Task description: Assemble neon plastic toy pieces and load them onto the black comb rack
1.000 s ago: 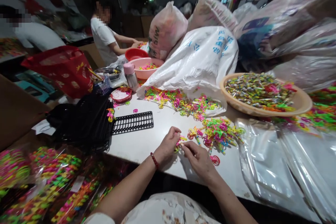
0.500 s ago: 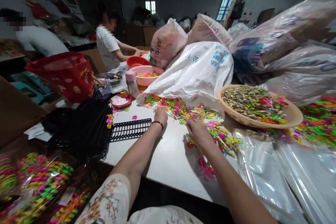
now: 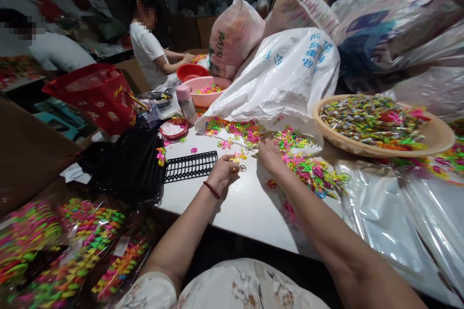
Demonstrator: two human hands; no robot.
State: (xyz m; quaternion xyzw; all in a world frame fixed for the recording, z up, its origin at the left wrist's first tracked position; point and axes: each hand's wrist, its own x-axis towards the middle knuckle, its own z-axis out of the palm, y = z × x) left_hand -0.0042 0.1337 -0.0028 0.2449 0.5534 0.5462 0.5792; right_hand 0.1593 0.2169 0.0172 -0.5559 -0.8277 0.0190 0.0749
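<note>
My left hand (image 3: pixel 224 173), with a dark red bead bracelet on its wrist, is closed on a few small plastic toy pieces (image 3: pixel 237 158), pink, yellow and gold-brown, some ring-shaped. At the edge of a spread heap of bright plastic pieces (image 3: pixel 299 137), my right hand (image 3: pixel 270 157) has its fingers bent down among them. Its fingertips are hidden, so what it holds cannot be made out. Left of my left hand, a black slotted plastic rack (image 3: pixel 190 166) lies flat on the white table (image 3: pixel 246 207). The heap spills from the mouth of a white woven sack (image 3: pixel 275 77).
A tan basin (image 3: pixel 440 135) of wrapped pieces stands right, above clear plastic bags (image 3: pixel 377 203). Stacked black racks (image 3: pixel 126 169), a pink-lidded flask (image 3: pixel 186 104) and a red bag (image 3: pixel 90 96) are left. Two people in white shirts work beyond.
My left hand has drawn back from the heap toward me, now with small toy pieces in its fingers. My right hand stays at the heap. The camera view has tilted down.
</note>
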